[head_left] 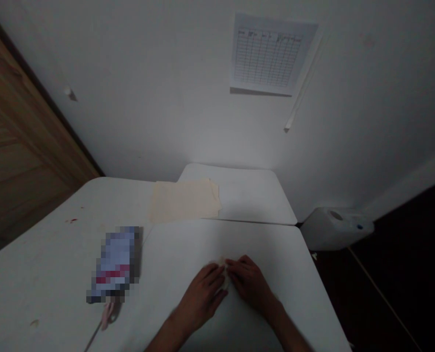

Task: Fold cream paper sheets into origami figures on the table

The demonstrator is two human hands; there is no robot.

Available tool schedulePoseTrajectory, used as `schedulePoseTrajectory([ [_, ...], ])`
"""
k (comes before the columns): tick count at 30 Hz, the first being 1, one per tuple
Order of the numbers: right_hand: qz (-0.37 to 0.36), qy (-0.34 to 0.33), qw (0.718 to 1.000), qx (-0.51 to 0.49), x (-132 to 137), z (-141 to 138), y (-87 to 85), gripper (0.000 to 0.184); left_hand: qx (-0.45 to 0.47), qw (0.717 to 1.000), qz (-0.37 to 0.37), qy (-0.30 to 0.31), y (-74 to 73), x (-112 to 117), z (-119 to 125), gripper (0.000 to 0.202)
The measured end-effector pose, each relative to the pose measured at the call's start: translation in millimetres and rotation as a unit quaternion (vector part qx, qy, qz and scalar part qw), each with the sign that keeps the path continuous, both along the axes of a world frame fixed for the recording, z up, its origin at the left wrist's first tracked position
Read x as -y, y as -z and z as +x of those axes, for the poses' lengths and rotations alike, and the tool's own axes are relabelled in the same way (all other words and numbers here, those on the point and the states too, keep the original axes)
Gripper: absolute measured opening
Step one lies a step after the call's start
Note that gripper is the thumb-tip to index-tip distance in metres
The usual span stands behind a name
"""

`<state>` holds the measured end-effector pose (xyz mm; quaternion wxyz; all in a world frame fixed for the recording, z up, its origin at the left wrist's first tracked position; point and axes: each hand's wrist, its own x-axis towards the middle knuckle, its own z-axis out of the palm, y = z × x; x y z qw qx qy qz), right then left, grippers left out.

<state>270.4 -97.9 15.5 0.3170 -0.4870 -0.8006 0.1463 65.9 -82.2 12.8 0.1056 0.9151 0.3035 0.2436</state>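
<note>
Both hands meet low in the middle of the view, just above the white table point(181, 249). My left hand point(205, 293) has its fingers bent and pressed together. Facing it, my right hand point(252, 283) is also closed, its fingertips almost against those of the left. Between the fingertips shows a small pale, crumpled-looking thing point(222, 261); its kind cannot be made out. The fingers cover most of it.
A flat beige sheet point(183, 200) lies across the table joint at the back. A pixelated blue-white item point(115, 261) lies to the left, with a pinkish strap point(108, 314) below. A whitish plastic jug point(331, 230) stands off the right edge. The wall bears a printed table point(271, 56).
</note>
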Motion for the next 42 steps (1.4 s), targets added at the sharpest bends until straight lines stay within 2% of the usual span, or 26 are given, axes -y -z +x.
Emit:
schedulePoseTrajectory([
  [5, -0.003, 0.019, 0.999, -0.027, 0, 2, 6.2, 0.017, 0.023, 0.999, 0.021, 0.014, -5.5, 1, 3, 0.015],
  [13, -0.004, 0.025, 0.999, -0.029, -1, 2, 8.0, 0.019, 0.01, 0.999, 0.042, 0.021, 1.0, 2, 3, 0.019],
  [16, -0.004, 0.025, 0.999, -0.032, -2, 3, 10.0, 0.021, 0.024, 0.999, 0.044, 0.021, -2.3, 3, 5, 0.021],
  [22, -0.002, 0.034, 0.999, -0.018, -3, 2, 12.9, 0.021, 0.044, 0.998, -0.023, 0.031, -16.7, 2, 5, 0.02],
  [30, 0.016, 0.04, 0.999, -0.005, -9, 0, 13.8, 0.019, 0.112, 0.991, -0.07, -0.004, 4.0, -8, 10, 0.017],
  [37, 0.023, 0.034, 0.999, 0.002, -9, 0, 13.0, 0.022, 0.075, 0.994, -0.066, -0.04, -1.5, -10, 8, 0.007],
  [42, 0.024, 0.041, 0.999, 0.006, -14, -4, 16.4, 0.022, 0.042, 0.997, -0.051, -0.031, -2.4, -14, 3, 0.018],
])
